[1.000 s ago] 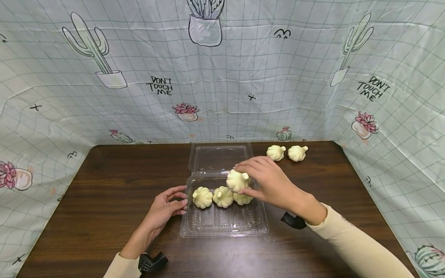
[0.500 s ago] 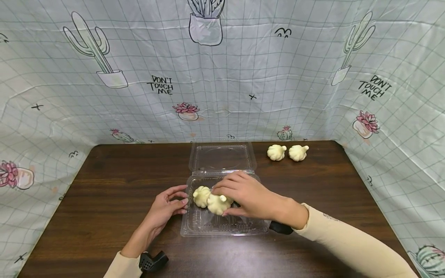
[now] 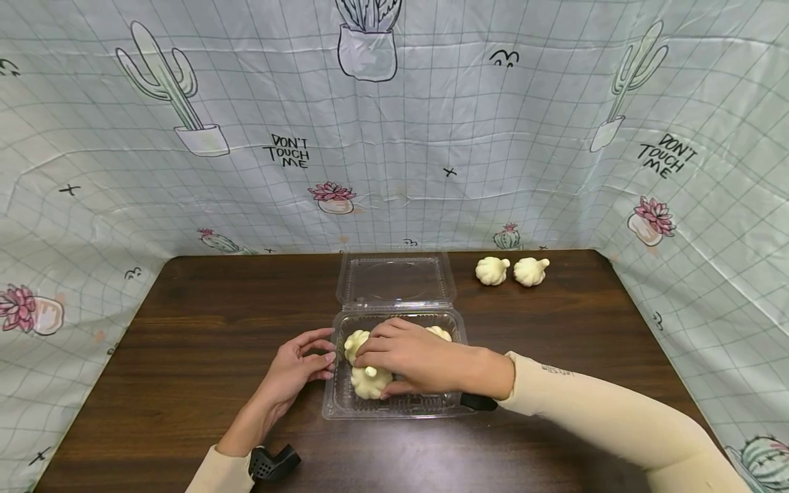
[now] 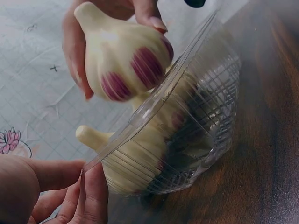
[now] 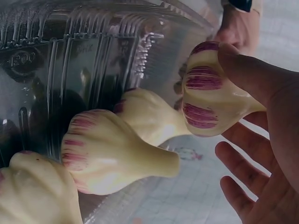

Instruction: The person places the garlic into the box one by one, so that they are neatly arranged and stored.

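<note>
My right hand (image 3: 409,359) pinches a cream garlic bulb (image 3: 370,383) with purple streaks between thumb and fingers, above the left front of a clear plastic clamshell container (image 3: 425,407). The right wrist view shows that garlic bulb (image 5: 205,93) held over the container. Three more bulbs sit in a row inside, including a left one (image 3: 355,342) and a right one (image 3: 439,333); the right hand covers the middle one in the head view. At the left rim, my left hand (image 3: 302,363) pinches the container's edge between thumb and fingers (image 4: 96,191).
The container's lid (image 3: 394,277) lies folded back behind it. Two loose garlic bulbs (image 3: 492,271) lie side by side at the back right of the dark wooden table (image 3: 234,301). A patterned curtain (image 3: 394,150) hangs around the table's back and sides.
My right hand has carried its garlic bulb left and toward the front, from over the right bulb to the container's left front. The left hand has stayed at the rim.
</note>
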Demonstrator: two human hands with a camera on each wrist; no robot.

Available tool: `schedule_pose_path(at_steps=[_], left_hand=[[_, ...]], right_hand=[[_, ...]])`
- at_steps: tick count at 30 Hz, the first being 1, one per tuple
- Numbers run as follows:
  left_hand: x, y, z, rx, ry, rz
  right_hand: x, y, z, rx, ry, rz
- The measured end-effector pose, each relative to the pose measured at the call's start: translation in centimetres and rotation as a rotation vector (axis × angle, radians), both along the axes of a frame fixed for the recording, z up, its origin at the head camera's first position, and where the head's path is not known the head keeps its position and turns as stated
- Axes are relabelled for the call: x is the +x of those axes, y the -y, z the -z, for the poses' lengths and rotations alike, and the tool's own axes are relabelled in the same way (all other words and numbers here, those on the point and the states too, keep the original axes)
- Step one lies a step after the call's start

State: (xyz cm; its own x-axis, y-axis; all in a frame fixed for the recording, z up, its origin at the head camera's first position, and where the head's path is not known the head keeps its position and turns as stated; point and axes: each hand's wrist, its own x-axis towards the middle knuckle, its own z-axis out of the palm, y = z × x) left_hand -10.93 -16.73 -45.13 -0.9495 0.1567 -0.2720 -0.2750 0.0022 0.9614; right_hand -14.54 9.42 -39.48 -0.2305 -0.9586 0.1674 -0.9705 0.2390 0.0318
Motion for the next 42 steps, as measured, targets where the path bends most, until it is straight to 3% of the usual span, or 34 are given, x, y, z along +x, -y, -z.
schedule_pose_path(at_steps=[16, 42], left_hand=[[0.1, -0.1, -0.1, -0.002, -0.001, -0.006], [0.0, 0.0, 0.2, 0.022, -0.017, -0.003]], right_hand=[[-0.1, 1.6, 0.4, 0.112, 0.025, -0.022], [-0.1, 3.0, 1.8, 0.202, -0.047, -0.033]])
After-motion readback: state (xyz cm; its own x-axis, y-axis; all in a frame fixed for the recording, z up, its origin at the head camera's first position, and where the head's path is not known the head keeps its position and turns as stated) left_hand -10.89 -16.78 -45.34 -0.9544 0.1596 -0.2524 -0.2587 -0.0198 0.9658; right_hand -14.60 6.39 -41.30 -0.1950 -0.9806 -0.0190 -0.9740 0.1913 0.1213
